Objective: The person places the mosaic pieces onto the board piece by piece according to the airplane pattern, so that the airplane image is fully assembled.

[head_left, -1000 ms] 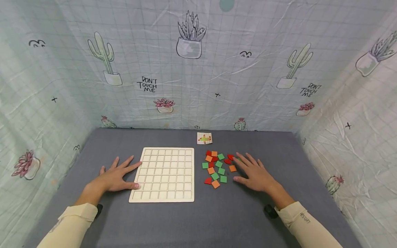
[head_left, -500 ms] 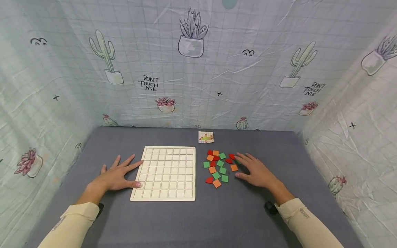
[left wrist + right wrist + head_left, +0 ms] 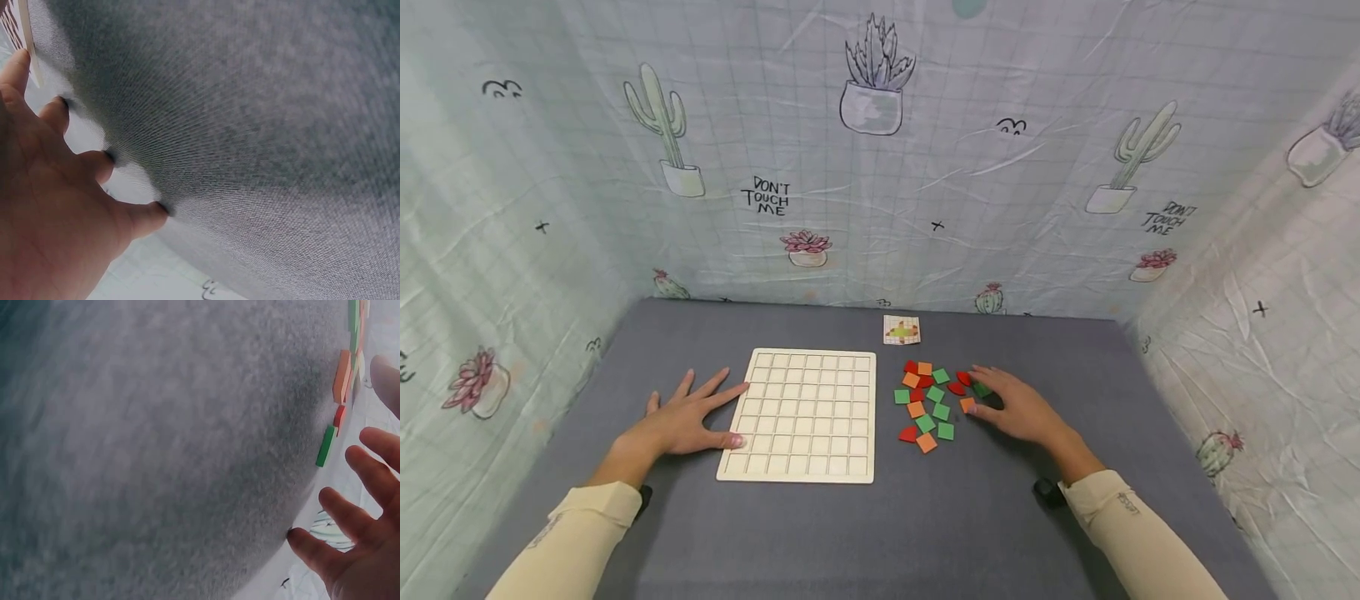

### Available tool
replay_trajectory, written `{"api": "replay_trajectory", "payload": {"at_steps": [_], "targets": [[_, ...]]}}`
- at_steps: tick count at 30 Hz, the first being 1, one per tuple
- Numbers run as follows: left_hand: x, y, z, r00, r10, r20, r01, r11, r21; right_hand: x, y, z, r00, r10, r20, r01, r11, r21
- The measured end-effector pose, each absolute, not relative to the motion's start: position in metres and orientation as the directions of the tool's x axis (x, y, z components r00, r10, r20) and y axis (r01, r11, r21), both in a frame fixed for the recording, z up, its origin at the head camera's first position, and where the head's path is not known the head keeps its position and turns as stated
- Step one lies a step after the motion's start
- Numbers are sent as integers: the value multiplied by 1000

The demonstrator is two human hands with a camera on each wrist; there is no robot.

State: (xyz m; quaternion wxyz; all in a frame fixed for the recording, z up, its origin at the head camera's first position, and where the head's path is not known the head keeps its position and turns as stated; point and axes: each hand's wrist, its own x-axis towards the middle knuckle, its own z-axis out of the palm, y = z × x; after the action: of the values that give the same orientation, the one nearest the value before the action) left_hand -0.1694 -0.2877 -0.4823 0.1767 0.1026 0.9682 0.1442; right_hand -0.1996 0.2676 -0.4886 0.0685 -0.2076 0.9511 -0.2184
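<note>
Head view has a pale gridded board (image 3: pixel 796 417) lying flat on the grey tabletop (image 3: pixel 790 533), a bit left of centre, nothing sitting in its squares. The left hand (image 3: pixel 677 425) is spread wide next to it, palm down, with thumb and index finger resting on the board's left edge and the other fingers fanned out over the grey cloth; it's not gripping anything. The left wrist view backs that up: fingers well apart, tips down by the surface. Just right of the board there's a messy scatter of small pieces (image 3: pixel 936 394), green and orange squares plus red ones, several with a curved side. The right hand (image 3: pixel 1021 407) is over the right end of that bunch, fingers a little bent but loose, and it doesn't have hold of anything. From above, its thumb lines up with an orange square (image 3: pixel 967 405), but the right wrist view shows a gap between them. The fingertips are near a red piece (image 3: pixel 963 378) and a green piece (image 3: pixel 982 389), the green one partly covered in the head view. Behind the scatter lies a little card (image 3: pixel 902 330) with a green, orange and red picture on a grid.
</note>
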Motion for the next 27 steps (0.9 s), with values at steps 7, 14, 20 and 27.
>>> {"api": "replay_trajectory", "payload": {"at_steps": [7, 14, 20, 27], "targets": [[-170, -288, -482, -915, 248, -317, 142, 937, 320, -203, 262, -494, -915, -403, 25, -374, 821, -431], [-171, -287, -483, -913, 241, -328, 133, 938, 319, -203, 255, -494, -922, -382, 58, -368, 824, -432], [-171, -288, -484, -912, 250, -325, 137, 933, 332, -207, 251, -494, -932, -354, 73, -348, 827, -440], [-171, -289, -485, -916, 248, -314, 141, 935, 326, -219, 248, -497, -945, -316, 81, -312, 805, -505]]}}
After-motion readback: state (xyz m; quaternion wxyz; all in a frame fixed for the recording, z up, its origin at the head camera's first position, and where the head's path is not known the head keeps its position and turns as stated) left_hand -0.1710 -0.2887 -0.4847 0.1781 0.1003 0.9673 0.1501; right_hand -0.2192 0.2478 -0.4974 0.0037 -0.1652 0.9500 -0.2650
